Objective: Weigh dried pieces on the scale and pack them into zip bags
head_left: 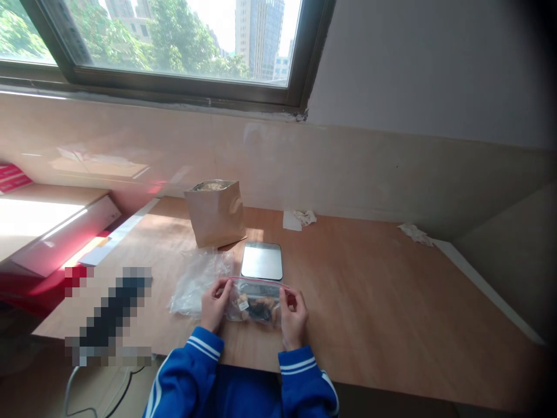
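In the head view, your left hand (214, 305) and right hand (293, 319) each pinch one end of a zip bag (255, 307) of tan and dark pieces, just in front of a scale (261, 261). A kraft pouch (215, 213) and crumpled plastic (195, 284) lie nearby. You cannot tell whether the zip is closed.

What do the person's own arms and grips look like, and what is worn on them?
The person wears a royal-blue long-sleeved jacket with two white stripes around each cuff and white piping along the outer sleeves. The left grip and right grip are bare, without gloves.
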`<state>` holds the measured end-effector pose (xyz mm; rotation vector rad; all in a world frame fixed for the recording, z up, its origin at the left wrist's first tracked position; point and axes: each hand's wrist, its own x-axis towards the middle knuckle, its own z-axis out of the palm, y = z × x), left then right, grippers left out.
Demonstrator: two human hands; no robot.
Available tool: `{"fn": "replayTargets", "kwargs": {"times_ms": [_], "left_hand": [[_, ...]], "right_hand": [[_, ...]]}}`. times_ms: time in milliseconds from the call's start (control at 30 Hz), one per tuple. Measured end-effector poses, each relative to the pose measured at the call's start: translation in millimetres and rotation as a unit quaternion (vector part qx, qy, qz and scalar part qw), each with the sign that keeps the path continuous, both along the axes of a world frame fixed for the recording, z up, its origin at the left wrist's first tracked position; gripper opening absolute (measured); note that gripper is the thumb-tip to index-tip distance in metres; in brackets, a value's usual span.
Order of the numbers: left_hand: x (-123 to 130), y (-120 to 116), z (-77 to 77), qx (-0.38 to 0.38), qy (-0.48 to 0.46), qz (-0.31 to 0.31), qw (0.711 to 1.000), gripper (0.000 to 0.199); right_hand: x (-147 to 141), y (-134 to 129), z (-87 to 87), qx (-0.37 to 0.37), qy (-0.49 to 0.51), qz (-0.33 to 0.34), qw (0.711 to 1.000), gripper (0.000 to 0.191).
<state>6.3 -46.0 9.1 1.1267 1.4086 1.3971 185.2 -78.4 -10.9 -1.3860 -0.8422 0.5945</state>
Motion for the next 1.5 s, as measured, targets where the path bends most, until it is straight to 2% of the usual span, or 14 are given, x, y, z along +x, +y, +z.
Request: {"fn": "replayTargets", "kwargs": {"times_ms": [133,300,467,567,733,967,1133,1333,1500], "left_hand": [[-1.3,0.4,-7.1,0.018,0.025,-0.022,0.999,0.03],[-3.1,1.4,-5.7,0.031,0.061,-0.031,0.997,0.027],[-3.8,2.9,-3.2,0.029,0.024,-0.071,0.997,0.03],[-3.5,3.1,-2.8,0.032,-0.013,-0.12,0.992,0.031],[-3.8,4.6,-6.8,0.021,0.007,-0.15,0.988,0.029],[-5.0,4.5,-7.9,-0.008,-0.043,-0.143,0.989,0.028],[-5.7,4.5,-4.1,0.006,-0.041,-0.129,0.991,0.026],[-5.6,3.7,-1.8,0.02,-0.045,-0.128,0.991,0.023],[-5.8,0.8,4.1,0.03,-0.067,-0.134,0.988,0.022]], "right_hand": [[0.9,-0.3,-0.3,0.017,-0.05,-0.027,0.998,0.029],[-0.7,-0.4,1.4,0.044,-0.116,-0.047,0.991,0.026],[-0.4,3.3,-2.8,0.024,-0.046,-0.05,0.997,0.031],[2.3,4.6,-7.5,0.015,0.016,-0.018,1.0,0.034],[6.3,5.9,-10.3,0.011,0.033,0.038,0.999,0.033],[9.1,6.6,-3.5,0.011,-0.04,0.051,0.998,0.027],[8.2,5.8,-2.1,0.027,-0.046,0.041,0.998,0.025],[2.8,4.4,-6.1,0.03,0.044,0.032,0.998,0.026],[0.2,1.7,-4.7,0.04,0.088,0.095,0.991,0.028]]}}
